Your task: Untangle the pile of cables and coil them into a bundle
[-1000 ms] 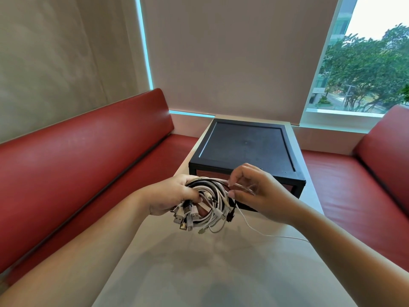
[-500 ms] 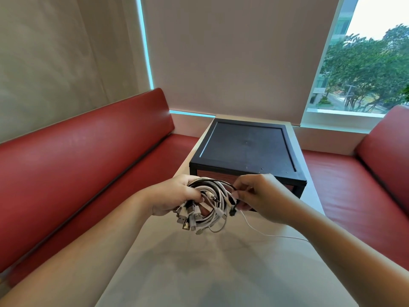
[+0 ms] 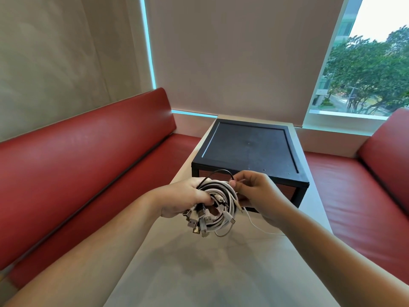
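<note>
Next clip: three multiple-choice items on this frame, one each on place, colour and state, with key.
1. Where is the black box? A on the table, beyond the cable bundle; B on the left seat; C on the floor.
2. What colour are the benches? A blue; B red; C grey.
3. The left hand: A lies flat on the table; B has a grip on the bundle; C points at the window.
Key: 1A, box stands on the tabletop; 2B, red upholstery; 3B, fingers curl round the coils.

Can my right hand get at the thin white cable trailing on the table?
Probably yes: the thin white cable lies uncovered on the table below the right hand, though that hand pinches a black cable and must release first.
</note>
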The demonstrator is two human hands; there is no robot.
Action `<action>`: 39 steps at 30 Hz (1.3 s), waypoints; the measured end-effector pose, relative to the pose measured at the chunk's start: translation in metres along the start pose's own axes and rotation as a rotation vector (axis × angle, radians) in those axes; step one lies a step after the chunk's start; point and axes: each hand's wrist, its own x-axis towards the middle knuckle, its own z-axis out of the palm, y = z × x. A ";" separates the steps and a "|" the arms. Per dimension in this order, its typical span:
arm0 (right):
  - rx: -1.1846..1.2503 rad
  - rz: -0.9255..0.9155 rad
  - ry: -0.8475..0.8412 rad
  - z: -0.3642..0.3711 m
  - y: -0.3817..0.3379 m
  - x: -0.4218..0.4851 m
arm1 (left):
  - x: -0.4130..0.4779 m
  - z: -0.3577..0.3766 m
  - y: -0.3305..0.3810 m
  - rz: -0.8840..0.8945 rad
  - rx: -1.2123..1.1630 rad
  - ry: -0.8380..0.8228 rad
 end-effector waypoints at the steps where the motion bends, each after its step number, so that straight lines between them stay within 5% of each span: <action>1: 0.017 -0.003 0.007 0.001 0.000 0.000 | 0.000 0.000 0.000 -0.006 0.009 0.001; 14: 0.094 0.160 -0.214 0.002 0.015 0.004 | 0.001 -0.001 -0.002 0.008 0.043 0.033; 19: -0.347 0.075 -0.177 -0.011 0.014 0.007 | 0.004 0.001 -0.003 0.003 0.009 0.051; 21: -0.554 -0.045 -0.032 -0.018 0.011 0.004 | 0.005 0.001 -0.002 0.003 -0.010 0.051; 24: -0.716 -0.568 0.253 -0.020 0.000 -0.015 | 0.007 0.000 -0.002 0.007 -0.043 0.076; 27: -0.992 -0.949 0.112 -0.010 -0.009 -0.037 | 0.007 0.002 0.000 0.007 -0.073 0.082; 31: -1.450 -0.904 0.015 0.003 -0.007 -0.033 | 0.009 0.005 0.000 0.022 -0.062 0.059; 39: -1.435 -1.042 0.027 0.006 0.000 -0.020 | 0.005 -0.001 -0.002 -0.003 -0.070 0.097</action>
